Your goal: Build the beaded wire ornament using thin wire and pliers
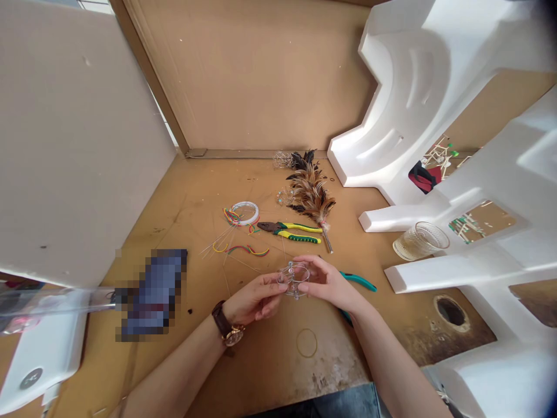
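Between my two hands is a small wire ornament (294,278) with silvery loops and clear or bluish beads. My left hand (260,297) pinches its left side between thumb and fingers. On the other side my right hand (329,284) grips the rim, with its index finger over the top and its thumb in front. Just beyond lie yellow-and-green pliers (291,230). Teal-handled pliers (359,281) are partly hidden under my right hand and forearm. A brass-coloured wire ring (307,343) rests on the table nearer to me.
A feather duster (311,191) lies farther back, beside beaded wire pieces (285,197). Coloured cords surround a white ring (244,213), with thin wires near it. White foam packing (409,87) holding a glass (420,241) borders the right. A blurred-out dark object (154,293) is at left.
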Action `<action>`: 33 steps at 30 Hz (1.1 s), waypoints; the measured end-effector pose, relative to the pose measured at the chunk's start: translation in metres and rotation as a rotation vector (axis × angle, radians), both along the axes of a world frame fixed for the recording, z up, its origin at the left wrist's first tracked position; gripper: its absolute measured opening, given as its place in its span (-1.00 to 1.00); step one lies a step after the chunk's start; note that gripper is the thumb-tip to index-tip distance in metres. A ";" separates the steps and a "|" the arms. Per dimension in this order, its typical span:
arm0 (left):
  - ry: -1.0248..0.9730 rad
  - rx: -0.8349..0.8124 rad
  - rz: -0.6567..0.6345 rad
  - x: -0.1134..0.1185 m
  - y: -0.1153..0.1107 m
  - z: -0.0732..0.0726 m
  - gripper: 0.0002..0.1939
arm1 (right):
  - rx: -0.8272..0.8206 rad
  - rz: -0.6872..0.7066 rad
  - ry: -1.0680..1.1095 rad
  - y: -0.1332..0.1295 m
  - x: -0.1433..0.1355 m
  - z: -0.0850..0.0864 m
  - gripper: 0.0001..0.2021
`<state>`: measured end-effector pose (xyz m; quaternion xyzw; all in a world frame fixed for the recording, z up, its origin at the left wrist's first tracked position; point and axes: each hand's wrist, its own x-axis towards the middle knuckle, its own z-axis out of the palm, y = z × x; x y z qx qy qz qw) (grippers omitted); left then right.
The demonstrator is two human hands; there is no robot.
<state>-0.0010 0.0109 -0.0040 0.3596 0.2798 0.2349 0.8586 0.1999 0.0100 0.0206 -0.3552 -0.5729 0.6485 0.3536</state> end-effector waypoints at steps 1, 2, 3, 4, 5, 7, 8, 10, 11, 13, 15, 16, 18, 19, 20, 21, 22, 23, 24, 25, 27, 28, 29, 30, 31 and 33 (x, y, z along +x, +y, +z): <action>0.004 0.004 0.007 0.000 0.000 0.000 -0.72 | 0.013 -0.007 -0.006 0.000 0.000 -0.001 -0.49; 0.007 0.008 0.017 0.000 0.000 0.001 -0.73 | 0.039 -0.016 -0.015 0.000 0.000 -0.002 -0.47; 0.010 0.010 0.023 0.000 0.001 0.001 -0.75 | 0.075 -0.026 -0.027 0.001 0.000 -0.003 -0.47; 0.016 0.013 0.026 0.000 0.001 0.001 -0.76 | 0.112 -0.038 -0.040 0.001 0.000 -0.003 -0.49; 0.023 0.015 0.026 0.000 0.001 0.001 -0.76 | 0.148 -0.050 -0.051 0.001 0.000 -0.004 -0.53; 0.050 0.022 0.021 0.001 0.000 0.001 -0.76 | 0.192 -0.057 -0.058 0.001 0.000 -0.004 -0.61; 0.069 0.028 0.022 0.002 0.000 0.000 -0.75 | 0.196 -0.057 -0.061 0.001 -0.001 -0.004 -0.62; 0.113 0.045 0.033 0.003 0.000 -0.001 -0.73 | 0.196 -0.047 -0.080 -0.001 -0.002 0.000 -0.58; 0.129 0.054 0.042 0.003 0.000 -0.001 -0.73 | 0.204 -0.038 -0.101 -0.002 -0.002 0.002 -0.56; 0.127 0.057 0.062 0.003 -0.001 -0.001 -0.74 | 0.244 -0.046 -0.147 -0.005 -0.004 0.005 -0.61; 0.084 0.035 0.065 0.003 0.000 0.001 -0.77 | 0.298 -0.104 -0.174 -0.006 -0.005 0.006 -0.74; 0.057 0.020 0.057 0.002 0.000 0.002 -0.78 | 0.314 -0.142 -0.174 -0.005 -0.005 0.005 -0.79; 0.004 -0.002 0.029 0.001 0.000 0.003 -0.80 | 0.284 -0.197 -0.133 -0.003 -0.003 0.001 -0.85; -0.022 -0.007 0.020 0.000 0.000 0.004 -0.80 | 0.236 -0.212 -0.092 -0.001 -0.002 -0.001 -0.87; -0.051 -0.008 0.017 0.000 0.000 0.004 -0.81 | 0.173 -0.226 -0.039 0.001 -0.001 -0.003 -0.88; -0.082 -0.009 0.022 -0.001 0.000 0.004 -0.81 | 0.105 -0.242 0.020 0.003 -0.001 -0.005 -0.90; -0.111 -0.010 0.032 -0.001 0.000 0.004 -0.83 | 0.039 -0.261 0.077 0.004 0.000 -0.007 -0.91; -0.131 -0.011 0.042 -0.002 0.000 0.004 -0.84 | -0.017 -0.278 0.126 0.005 0.000 -0.008 -0.93; -0.137 -0.008 0.051 -0.002 0.000 0.003 -0.84 | -0.059 -0.291 0.166 0.006 0.000 -0.009 -0.94; -0.133 -0.001 0.061 -0.002 0.000 0.002 -0.83 | -0.090 -0.300 0.198 0.007 0.000 -0.010 -0.94; -0.096 0.022 0.085 0.000 0.001 0.001 -0.79 | -0.127 -0.316 0.229 0.008 0.000 -0.012 -0.93; -0.068 0.038 0.102 0.001 0.001 0.000 -0.76 | -0.128 -0.331 0.234 0.008 0.000 -0.013 -0.93; -0.039 0.055 0.131 0.003 0.002 -0.002 -0.73 | -0.119 -0.353 0.234 0.009 0.001 -0.014 -0.93; -0.007 0.075 0.178 0.004 0.002 -0.003 -0.71 | -0.102 -0.380 0.230 0.010 0.002 -0.015 -0.93; 0.028 0.106 0.244 0.006 0.002 -0.004 -0.70 | -0.076 -0.409 0.219 0.011 0.003 -0.015 -0.92; 0.106 0.214 0.410 0.010 0.001 -0.006 -0.73 | -0.010 -0.461 0.182 0.012 0.005 -0.015 -0.90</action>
